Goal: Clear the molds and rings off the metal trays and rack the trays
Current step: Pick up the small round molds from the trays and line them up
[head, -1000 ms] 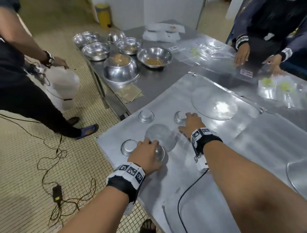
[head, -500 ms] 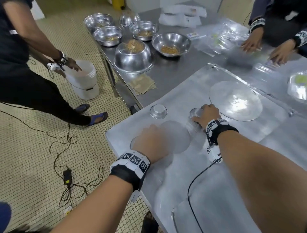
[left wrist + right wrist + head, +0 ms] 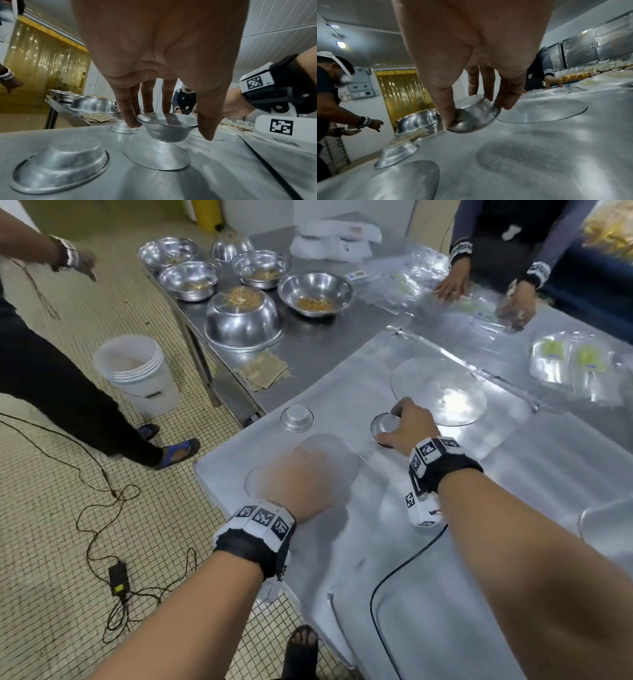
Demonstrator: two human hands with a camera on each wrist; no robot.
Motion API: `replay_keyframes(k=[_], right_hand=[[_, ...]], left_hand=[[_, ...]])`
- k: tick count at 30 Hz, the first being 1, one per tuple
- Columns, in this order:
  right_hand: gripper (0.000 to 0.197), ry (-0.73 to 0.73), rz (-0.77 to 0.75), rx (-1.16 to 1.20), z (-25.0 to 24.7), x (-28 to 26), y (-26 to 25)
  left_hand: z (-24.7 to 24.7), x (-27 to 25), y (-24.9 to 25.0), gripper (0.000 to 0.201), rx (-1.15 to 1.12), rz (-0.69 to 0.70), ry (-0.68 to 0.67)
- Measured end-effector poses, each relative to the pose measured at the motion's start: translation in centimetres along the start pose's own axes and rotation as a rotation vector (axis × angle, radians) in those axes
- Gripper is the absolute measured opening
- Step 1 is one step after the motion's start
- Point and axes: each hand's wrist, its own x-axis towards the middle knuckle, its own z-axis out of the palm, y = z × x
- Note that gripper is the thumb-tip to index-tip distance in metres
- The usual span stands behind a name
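Small metal cup molds and flat round discs lie on the metal tray (image 3: 513, 474). My left hand (image 3: 301, 477) is blurred in the head view. The left wrist view shows my left hand (image 3: 169, 129) pinching one mold (image 3: 167, 133) by its rim, mouth up, just above a medium disc (image 3: 156, 158). My right hand (image 3: 400, 422) pinches a second mold (image 3: 474, 115), tilted and lifted off the tray beside the large disc (image 3: 438, 390). Two more molds sit upside down: one (image 3: 296, 417) farther back, one (image 3: 60, 162) near the left edge.
Steel bowls (image 3: 245, 320) with crumbs crowd the table beyond the tray. A white bucket (image 3: 137, 371) and loose cables (image 3: 102, 508) are on the floor at left, near a standing person. Another person's hands (image 3: 452, 284) handle plastic bags at the far right.
My left hand has picked its mold up off the tray and now holds it mouth up. My right hand has closed on its mold and tipped it up. The person at left let go of the bucket.
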Motion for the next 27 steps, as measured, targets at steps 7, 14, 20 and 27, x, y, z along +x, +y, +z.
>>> replay_keyframes(k=[7,14,20,27], right_hand=[[0.07,0.035,-0.075,0.035,-4.6,-9.2,3.0],[0.05,0.169,0.051,0.015,-8.1,-20.9,8.0],[0.045,0.237,0.146,-0.014,-10.6,-31.6,13.1],[0.039,0.244,0.332,-0.035,-12.2,-42.5,19.2]], left_hand=[[1.8,-2.9,5.1,0.075,-0.003,0.091,-0.022],[4.9,-6.5,12.3,0.077,0.029,0.208,-0.06],[9.0,-10.7,19.3,0.074,0.069,0.353,-0.13],[13.5,-16.2,27.2,0.079,0.168,0.542,-0.214]])
